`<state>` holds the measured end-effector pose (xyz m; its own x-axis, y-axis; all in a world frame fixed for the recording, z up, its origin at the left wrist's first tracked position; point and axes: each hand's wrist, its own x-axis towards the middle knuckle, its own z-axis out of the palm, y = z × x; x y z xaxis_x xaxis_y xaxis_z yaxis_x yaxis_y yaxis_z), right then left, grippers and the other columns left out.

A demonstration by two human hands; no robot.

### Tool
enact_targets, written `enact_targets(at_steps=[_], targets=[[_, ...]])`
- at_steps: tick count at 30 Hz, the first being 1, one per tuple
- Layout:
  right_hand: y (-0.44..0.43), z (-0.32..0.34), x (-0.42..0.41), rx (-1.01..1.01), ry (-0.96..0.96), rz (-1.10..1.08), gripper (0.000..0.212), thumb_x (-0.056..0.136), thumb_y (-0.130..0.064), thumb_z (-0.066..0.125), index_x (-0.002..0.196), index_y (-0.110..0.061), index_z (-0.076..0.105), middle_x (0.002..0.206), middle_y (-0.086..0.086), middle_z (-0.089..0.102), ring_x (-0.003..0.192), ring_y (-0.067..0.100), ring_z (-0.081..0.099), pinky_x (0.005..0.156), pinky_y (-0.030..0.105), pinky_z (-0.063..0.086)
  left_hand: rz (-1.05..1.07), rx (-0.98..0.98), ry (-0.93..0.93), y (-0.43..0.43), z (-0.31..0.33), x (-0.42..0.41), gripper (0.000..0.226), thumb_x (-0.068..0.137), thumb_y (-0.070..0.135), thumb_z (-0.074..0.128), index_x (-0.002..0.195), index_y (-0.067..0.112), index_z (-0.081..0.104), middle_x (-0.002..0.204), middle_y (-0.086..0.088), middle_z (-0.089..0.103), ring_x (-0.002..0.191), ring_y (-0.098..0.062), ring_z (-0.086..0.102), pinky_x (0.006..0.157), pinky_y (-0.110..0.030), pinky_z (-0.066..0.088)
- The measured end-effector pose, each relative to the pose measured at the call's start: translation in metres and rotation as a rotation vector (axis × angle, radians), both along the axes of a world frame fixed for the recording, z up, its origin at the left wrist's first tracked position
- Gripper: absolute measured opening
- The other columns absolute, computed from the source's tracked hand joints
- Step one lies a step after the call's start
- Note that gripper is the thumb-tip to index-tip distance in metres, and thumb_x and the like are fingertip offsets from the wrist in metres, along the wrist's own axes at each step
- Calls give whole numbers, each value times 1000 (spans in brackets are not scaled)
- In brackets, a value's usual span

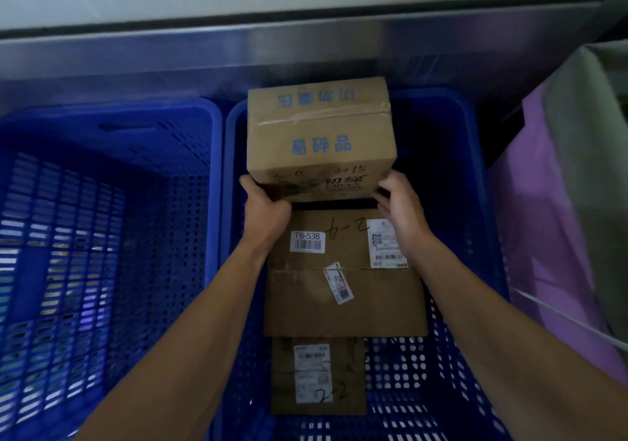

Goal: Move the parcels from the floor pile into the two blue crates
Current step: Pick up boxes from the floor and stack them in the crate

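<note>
Two blue perforated crates stand side by side: the left crate holds nothing I can see, the right crate holds parcels. A tan cardboard box with blue printed characters is at the far end of the right crate. My left hand grips its near left corner and my right hand its near right corner. Below it lies a flat brown parcel marked T6-538. A smaller brown parcel with a white label lies nearest me.
A grey metal ledge and pale wall run behind the crates. To the right hangs a purple and grey fabric bag, close against the right crate's rim.
</note>
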<state>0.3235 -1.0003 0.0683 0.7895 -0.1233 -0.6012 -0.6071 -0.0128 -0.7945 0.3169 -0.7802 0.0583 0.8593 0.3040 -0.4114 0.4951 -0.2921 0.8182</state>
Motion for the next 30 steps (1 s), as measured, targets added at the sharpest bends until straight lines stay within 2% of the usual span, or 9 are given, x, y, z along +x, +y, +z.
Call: enact_targets(at_steps=[2, 4, 7, 12, 15, 18, 24, 26, 30], targets=[[5, 5, -2, 82, -14, -30, 26, 99, -49, 40, 111, -36, 58, 113, -12, 62, 114, 11, 58, 100, 31, 42, -4, -19, 7, -3, -1, 1, 54, 82, -5, 53, 123, 19, 29, 108, 6, 51, 101, -12, 53, 80, -34, 52], [8, 6, -6, 124, 21, -35, 63, 94, -71, 34, 133, -26, 54, 126, -7, 61, 118, 12, 57, 99, 30, 41, 26, -47, 50, -4, -4, -1, 68, 83, -6, 53, 141, 20, 27, 121, 6, 49, 116, -13, 48, 97, -32, 45], [10, 0, -7, 136, 75, -4, 75, 92, -77, 29, 135, -20, 53, 112, -11, 64, 110, 6, 58, 103, 29, 39, 51, -29, 110, -1, -13, -7, 76, 83, -2, 54, 149, 22, 26, 136, -2, 48, 129, -22, 45, 111, -44, 40], [33, -9, -2, -29, 219, 173, 133, 54, -106, 25, 153, -18, 35, 154, 2, 42, 141, 21, 38, 117, 48, 27, 55, -150, 296, -8, -19, -11, 71, 86, 8, 53, 148, 30, 28, 128, -4, 54, 103, -18, 59, 94, -44, 53], [42, -19, 4, -36, 252, 160, 117, 70, -97, 23, 148, -13, 41, 148, 6, 49, 133, 22, 46, 114, 46, 32, 108, -217, 301, -16, -21, -8, 78, 82, 15, 56, 151, 31, 24, 128, -6, 56, 110, -24, 59, 99, -48, 50], [39, -21, 9, -154, 202, 117, 73, 93, -74, 33, 127, -12, 49, 128, 10, 61, 104, 20, 57, 90, 40, 42, 185, -195, 325, -15, -24, -4, 89, 79, 27, 59, 155, 36, 14, 147, -10, 44, 126, -31, 50, 107, -53, 43], [20, -32, 14, -435, 66, 128, 68, 100, -40, 52, 156, -22, 19, 156, 7, 34, 132, 28, 45, 98, 38, 40, 177, -122, 291, -13, -32, 0, 81, 92, 38, 58, 157, 35, 9, 160, -6, 27, 143, -31, 34, 115, -54, 33], [19, -35, 15, -375, 61, 213, 63, 102, -36, 49, 157, -29, 21, 151, 2, 42, 127, 24, 50, 100, 35, 42, 160, -131, 244, -15, -34, 1, 78, 95, 34, 58, 158, 34, 12, 159, -3, 32, 143, -28, 35, 117, -51, 31], [25, -38, 10, -453, 64, 353, 56, 105, -38, 42, 157, -29, 23, 136, 3, 54, 106, 20, 59, 77, 27, 41, 247, -12, 201, -18, -36, 3, 73, 101, 28, 52, 160, 26, 9, 164, -4, 20, 150, -27, 21, 123, -44, 19]])
